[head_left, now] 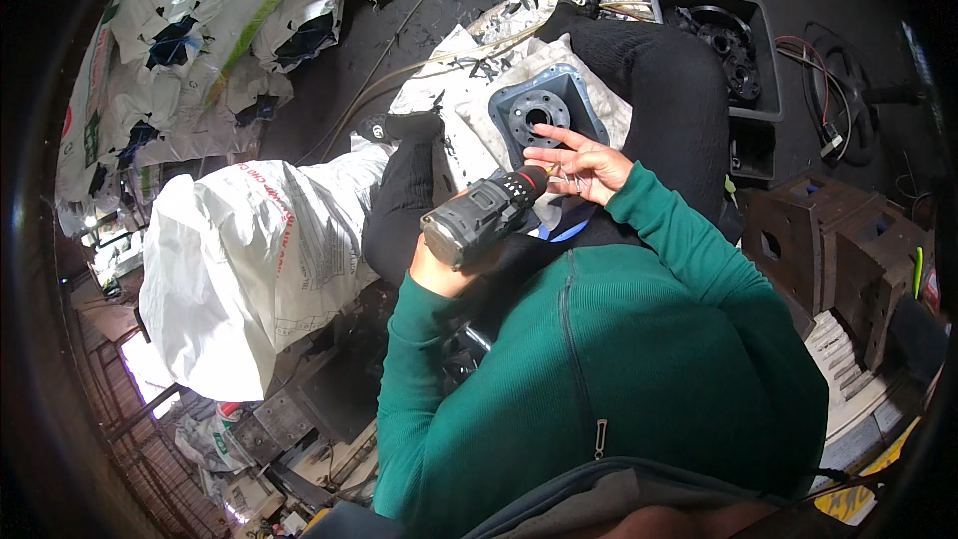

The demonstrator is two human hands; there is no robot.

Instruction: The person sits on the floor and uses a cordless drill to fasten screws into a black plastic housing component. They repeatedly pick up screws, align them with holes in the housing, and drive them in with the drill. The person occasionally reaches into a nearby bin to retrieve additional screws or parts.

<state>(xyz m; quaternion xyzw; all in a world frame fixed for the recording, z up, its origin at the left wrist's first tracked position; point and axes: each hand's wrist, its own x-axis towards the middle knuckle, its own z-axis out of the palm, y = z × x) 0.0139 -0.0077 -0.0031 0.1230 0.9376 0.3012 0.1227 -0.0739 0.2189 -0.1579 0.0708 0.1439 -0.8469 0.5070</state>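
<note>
My left hand (446, 269) is wrapped round a dark grey cordless drill (471, 218) with a red ring near its chuck. The drill points up and to the right. By the chuck is my right hand (589, 172), its upper two fingers stretched out and its lower fingers partly bent. Thin shiny pieces show among those lower fingers, too small to name. Just beyond the fingertips, a round dark flanged part (521, 118) with a central hole and a ring of small holes lies in a square blue-grey tray (596, 120) between my legs.
White sacks are piled at the far left (185, 15), and another large sack (230, 279) stands beside my left leg. A grey crate (763, 60) of dark round parts sits at the far right, near cables. Brown metal blocks (808, 230) stand at my right. Hoses cross the floor.
</note>
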